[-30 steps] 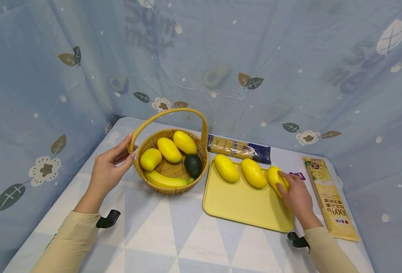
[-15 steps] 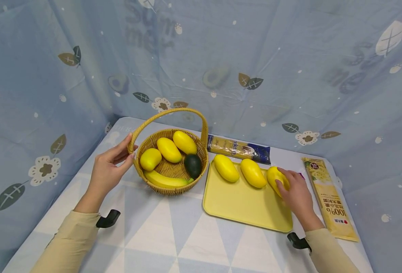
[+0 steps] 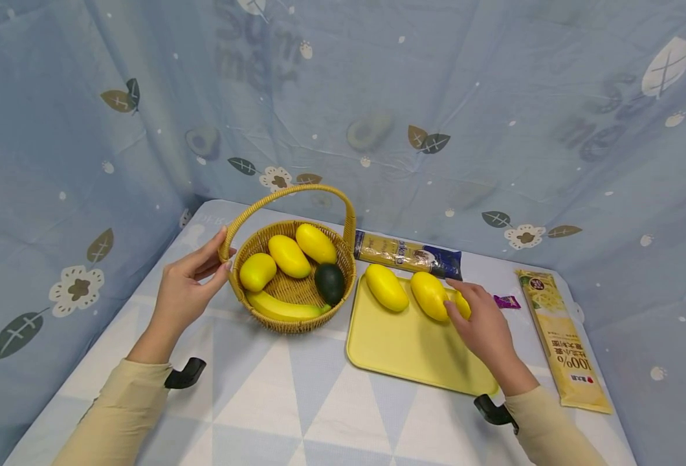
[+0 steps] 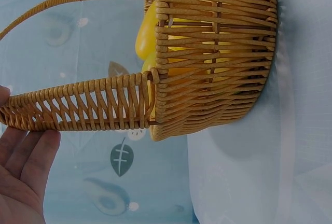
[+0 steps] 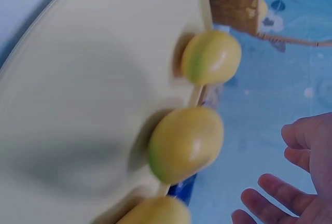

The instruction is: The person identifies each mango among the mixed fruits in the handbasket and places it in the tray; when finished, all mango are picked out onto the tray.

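Observation:
My left hand [image 3: 188, 285] pinches the left side of the handle of a wicker basket [image 3: 287, 327]; in the left wrist view, fingers [image 4: 39, 156] lie against the woven handle [image 4: 88, 105]. The basket holds several yellow mangoes [image 3: 289, 256], a banana [image 3: 285, 307] and a dark green avocado [image 3: 329, 283]. Over the right part of a yellow tray [image 3: 407, 349] hovers my right hand [image 3: 483, 323], open and holding nothing. It partly hides the rightmost mango [image 3: 462, 304]; two others [image 3: 386, 287] [image 3: 430, 296] lie to its left. The right wrist view shows fingers [image 5: 280, 193] apart from the mangoes [image 5: 187, 143].
A blue-ended pasta pack [image 3: 407, 254] lies behind the tray. Right of the tray are a small purple packet [image 3: 507, 302] and a long yellow noodle pack [image 3: 564, 343]. Patterned curtains [image 3: 343, 116] stand at the back and sides.
My right hand has let go of the rightmost mango and moved left towards the middle one, uncovering the purple packet. My left hand and the basket have not moved.

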`<state>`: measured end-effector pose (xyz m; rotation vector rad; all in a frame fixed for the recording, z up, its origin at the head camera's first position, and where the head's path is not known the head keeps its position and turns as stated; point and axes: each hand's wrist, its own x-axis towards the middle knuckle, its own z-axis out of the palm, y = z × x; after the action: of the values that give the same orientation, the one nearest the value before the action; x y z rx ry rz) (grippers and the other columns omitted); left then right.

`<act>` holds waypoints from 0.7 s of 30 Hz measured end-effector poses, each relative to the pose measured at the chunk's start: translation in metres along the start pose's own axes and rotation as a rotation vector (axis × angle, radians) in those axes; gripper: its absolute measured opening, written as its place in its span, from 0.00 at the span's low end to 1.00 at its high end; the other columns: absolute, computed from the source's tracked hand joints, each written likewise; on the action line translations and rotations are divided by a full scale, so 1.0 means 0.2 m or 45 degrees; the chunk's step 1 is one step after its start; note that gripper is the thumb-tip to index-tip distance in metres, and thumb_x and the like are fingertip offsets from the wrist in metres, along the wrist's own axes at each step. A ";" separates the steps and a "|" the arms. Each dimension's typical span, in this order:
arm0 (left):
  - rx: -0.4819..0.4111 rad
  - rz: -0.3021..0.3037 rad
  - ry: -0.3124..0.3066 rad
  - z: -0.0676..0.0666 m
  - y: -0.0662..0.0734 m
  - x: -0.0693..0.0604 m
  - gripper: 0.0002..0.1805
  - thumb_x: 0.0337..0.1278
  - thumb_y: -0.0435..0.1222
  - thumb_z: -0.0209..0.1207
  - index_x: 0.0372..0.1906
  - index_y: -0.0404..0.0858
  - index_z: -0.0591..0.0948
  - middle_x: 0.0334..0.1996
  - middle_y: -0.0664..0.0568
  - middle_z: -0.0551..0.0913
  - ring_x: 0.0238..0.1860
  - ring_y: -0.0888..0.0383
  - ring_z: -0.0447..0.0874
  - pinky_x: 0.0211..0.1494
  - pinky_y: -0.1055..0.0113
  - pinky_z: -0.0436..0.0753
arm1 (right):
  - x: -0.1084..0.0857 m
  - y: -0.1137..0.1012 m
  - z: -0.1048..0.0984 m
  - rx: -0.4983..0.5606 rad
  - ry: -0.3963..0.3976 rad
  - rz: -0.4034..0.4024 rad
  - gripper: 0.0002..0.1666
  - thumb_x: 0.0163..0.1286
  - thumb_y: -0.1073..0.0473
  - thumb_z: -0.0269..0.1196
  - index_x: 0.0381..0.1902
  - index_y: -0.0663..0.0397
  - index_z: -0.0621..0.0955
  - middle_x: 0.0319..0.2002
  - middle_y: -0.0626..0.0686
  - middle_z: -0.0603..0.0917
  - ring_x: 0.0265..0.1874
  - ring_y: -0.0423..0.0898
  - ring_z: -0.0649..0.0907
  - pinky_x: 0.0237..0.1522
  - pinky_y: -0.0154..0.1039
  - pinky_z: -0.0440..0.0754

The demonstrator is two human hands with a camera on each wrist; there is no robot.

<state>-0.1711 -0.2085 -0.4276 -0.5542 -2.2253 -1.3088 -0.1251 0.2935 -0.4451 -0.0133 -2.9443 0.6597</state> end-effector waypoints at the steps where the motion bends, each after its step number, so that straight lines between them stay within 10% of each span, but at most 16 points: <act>1: -0.003 0.001 -0.001 0.00 0.00 0.00 0.42 0.54 0.16 0.64 0.72 0.47 0.73 0.50 0.38 0.87 0.51 0.77 0.82 0.52 0.81 0.81 | 0.00 -0.02 0.00 0.005 -0.004 -0.008 0.29 0.75 0.52 0.63 0.71 0.49 0.75 0.66 0.65 0.74 0.62 0.66 0.75 0.61 0.70 0.75; 21: -0.003 0.008 0.008 0.01 0.00 0.00 0.41 0.54 0.16 0.65 0.72 0.47 0.73 0.49 0.38 0.88 0.50 0.77 0.82 0.52 0.81 0.81 | 0.12 -0.41 0.08 0.101 -0.091 -0.236 0.34 0.73 0.47 0.65 0.73 0.46 0.73 0.66 0.57 0.76 0.57 0.56 0.81 0.57 0.61 0.82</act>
<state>-0.1714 -0.2079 -0.4287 -0.5571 -2.2151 -1.3083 -0.1498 0.2144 -0.4210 0.2926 -2.9352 0.7619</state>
